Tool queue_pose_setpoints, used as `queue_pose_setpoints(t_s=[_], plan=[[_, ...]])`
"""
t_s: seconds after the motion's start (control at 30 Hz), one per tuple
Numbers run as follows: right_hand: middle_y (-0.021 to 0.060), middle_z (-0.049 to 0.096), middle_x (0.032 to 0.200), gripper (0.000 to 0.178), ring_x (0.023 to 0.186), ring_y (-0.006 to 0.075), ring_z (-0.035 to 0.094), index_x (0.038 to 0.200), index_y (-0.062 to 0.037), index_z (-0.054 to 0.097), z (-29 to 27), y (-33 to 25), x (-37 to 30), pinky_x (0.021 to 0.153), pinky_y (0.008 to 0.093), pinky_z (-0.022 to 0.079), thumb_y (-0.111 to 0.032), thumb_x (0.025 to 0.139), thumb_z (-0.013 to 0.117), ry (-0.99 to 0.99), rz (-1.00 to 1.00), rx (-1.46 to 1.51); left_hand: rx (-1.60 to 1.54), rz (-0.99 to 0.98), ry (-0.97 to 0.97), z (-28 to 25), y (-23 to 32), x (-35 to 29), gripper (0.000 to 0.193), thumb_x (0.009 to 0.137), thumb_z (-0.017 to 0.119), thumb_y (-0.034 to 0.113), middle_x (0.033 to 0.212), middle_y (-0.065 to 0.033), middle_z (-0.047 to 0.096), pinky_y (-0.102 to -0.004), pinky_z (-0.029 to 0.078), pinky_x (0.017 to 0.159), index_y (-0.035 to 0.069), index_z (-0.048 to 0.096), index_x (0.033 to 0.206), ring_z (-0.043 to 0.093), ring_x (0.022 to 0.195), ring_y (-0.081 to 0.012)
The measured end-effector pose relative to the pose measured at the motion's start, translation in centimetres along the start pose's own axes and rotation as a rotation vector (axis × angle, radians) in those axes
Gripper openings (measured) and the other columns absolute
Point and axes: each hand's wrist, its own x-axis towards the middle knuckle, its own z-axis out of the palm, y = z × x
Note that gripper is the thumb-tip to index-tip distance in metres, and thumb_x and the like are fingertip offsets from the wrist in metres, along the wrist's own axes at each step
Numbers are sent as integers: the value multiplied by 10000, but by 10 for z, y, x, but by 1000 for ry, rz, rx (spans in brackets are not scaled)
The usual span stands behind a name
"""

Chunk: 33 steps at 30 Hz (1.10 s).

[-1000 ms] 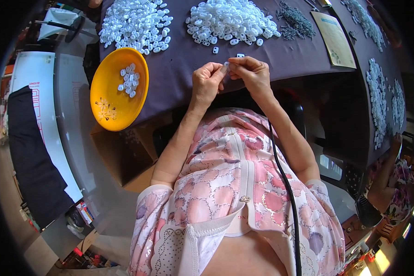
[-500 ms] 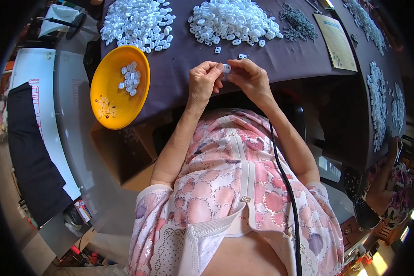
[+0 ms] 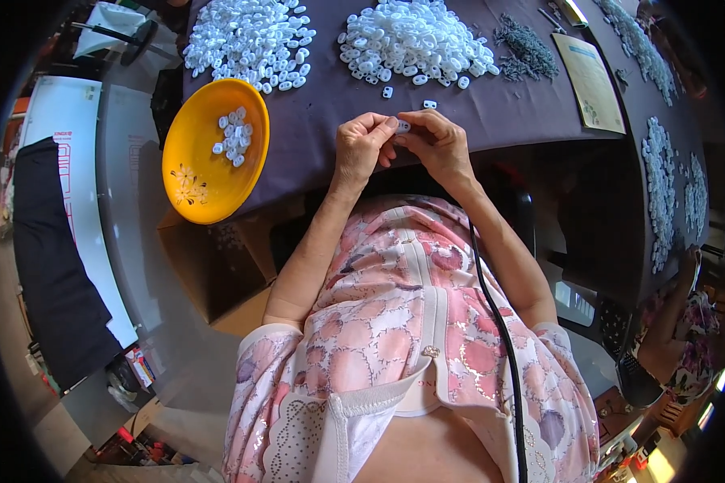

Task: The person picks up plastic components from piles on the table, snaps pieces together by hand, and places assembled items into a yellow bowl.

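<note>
Over the table's near edge, my left hand and my right hand meet, each closed in a pinch. Between their fingertips is a small white plastic piece with holes, gripped from both sides. Fingers cover part of it. Two similar loose two-hole pieces lie just beyond, one white piece and another white piece. Farther back spreads a large heap of white pieces. To its right is a pile of tiny grey parts, too small to make out singly.
A yellow oval bowl holding several white pieces stands at the table's left edge, near another white heap. A tan envelope lies right. Below the bowl is an open cardboard box. At far right sits another person.
My hands stay pinched together on the white piece, with only slight finger movement. The view has shifted a little, so the table things appear slightly more to the right.
</note>
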Motion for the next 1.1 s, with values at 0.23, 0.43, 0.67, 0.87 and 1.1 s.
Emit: queue_pose_setpoints(t_s=[0.23,0.43,0.67,0.87,1.1], plan=[[57,590,800,247,699,112,574,953,8,626,-4,11,0,614,222,458,32,712,676,39,-53,62,92,-7,16,7,5,1,174,840,580,168,565,-14,565,-187,382,368,13,629,780,487,423,-59],[73,594,817,229,712,129,583,954,-10,623,-10,4,-1,635,248,471,28,729,645,-15,-10,83,47,-8,50,-7,5,-4,160,835,581,152,540,-20,542,-194,345,342,0,612,797,460,392,-59],[43,640,777,117,730,85,581,866,-10,651,-102,12,14,643,216,466,44,771,608,305,20,-300,315,208,445,-75,65,-33,144,852,574,167,593,6,519,-144,285,346,39,611,795,449,435,-23],[131,605,748,66,707,321,605,784,-70,648,-148,28,30,628,371,490,-104,749,603,465,-61,-774,550,152,608,-148,58,-31,183,856,565,174,603,-10,533,-194,336,424,29,619,759,432,454,-56],[132,568,795,78,759,334,580,783,-61,584,-146,32,38,657,413,468,-139,778,585,310,12,-999,984,178,747,-135,73,-34,231,855,585,222,752,-104,650,-326,485,617,5,642,802,611,682,-211]])
